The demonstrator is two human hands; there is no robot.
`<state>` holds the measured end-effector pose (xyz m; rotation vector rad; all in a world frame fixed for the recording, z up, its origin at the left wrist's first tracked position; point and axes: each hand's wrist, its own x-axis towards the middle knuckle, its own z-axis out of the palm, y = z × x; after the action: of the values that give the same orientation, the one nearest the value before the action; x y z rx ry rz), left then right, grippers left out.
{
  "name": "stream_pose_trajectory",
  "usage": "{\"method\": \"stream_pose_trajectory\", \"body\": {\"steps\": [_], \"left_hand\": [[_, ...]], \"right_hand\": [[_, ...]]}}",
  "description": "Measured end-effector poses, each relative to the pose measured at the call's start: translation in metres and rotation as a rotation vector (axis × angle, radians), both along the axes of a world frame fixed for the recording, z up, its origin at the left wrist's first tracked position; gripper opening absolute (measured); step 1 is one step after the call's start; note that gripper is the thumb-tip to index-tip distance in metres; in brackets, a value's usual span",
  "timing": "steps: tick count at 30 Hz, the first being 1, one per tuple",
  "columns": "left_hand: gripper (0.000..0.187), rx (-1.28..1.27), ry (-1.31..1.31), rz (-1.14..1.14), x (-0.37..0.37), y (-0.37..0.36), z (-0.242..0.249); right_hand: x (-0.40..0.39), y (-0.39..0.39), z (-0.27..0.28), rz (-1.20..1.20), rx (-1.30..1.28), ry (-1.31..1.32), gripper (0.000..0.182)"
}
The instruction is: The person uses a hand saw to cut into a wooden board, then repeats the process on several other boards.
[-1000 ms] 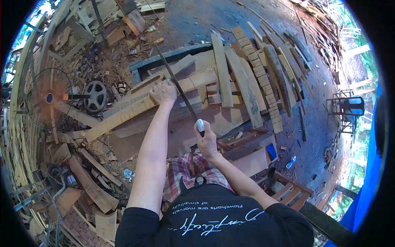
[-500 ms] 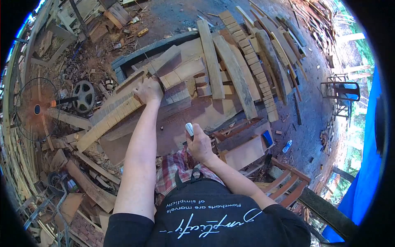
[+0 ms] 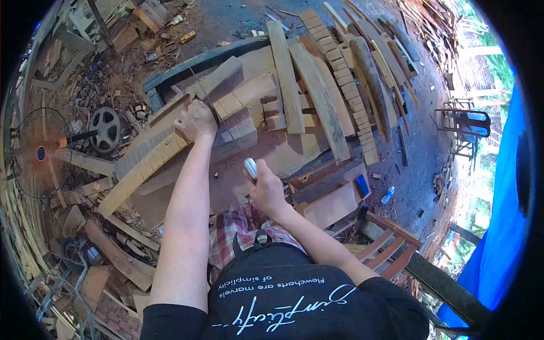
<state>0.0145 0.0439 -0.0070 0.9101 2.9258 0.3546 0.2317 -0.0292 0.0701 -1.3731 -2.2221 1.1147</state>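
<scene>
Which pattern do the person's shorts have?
The shorts have a red and white plaid pattern, seen best in the head view.

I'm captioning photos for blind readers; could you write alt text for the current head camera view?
A person's left hand rests on a curved board marked with crosswise lines, while the right hand holds a saw's pale handle; loose wood lies around.

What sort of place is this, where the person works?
Most likely a rough woodworking shop: the right hand grips a handsaw, long wooden boards lie side by side, and wood scraps litter the ground.
</scene>
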Motion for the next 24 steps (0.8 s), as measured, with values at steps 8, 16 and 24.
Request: {"method": "stream_pose_trajectory", "body": {"steps": [8, 16, 24], "left_hand": [[0.024, 0.068, -0.013, 0.003, -0.003, -0.003, -0.008], [0.023, 0.130, 0.037, 0.012, 0.003, -0.002, 0.001], [0.057, -0.255, -0.162, -0.440, -0.007, -0.040, 0.070]], "right_hand": [[0.018, 0.000, -0.004, 0.033, 0.048, 0.013, 0.026], [-0.023, 0.024, -0.024, 0.004, 0.123, 0.034, 0.027], [-0.025, 0.026, -0.024, 0.015, 0.160, 0.056, 0.027]]}}
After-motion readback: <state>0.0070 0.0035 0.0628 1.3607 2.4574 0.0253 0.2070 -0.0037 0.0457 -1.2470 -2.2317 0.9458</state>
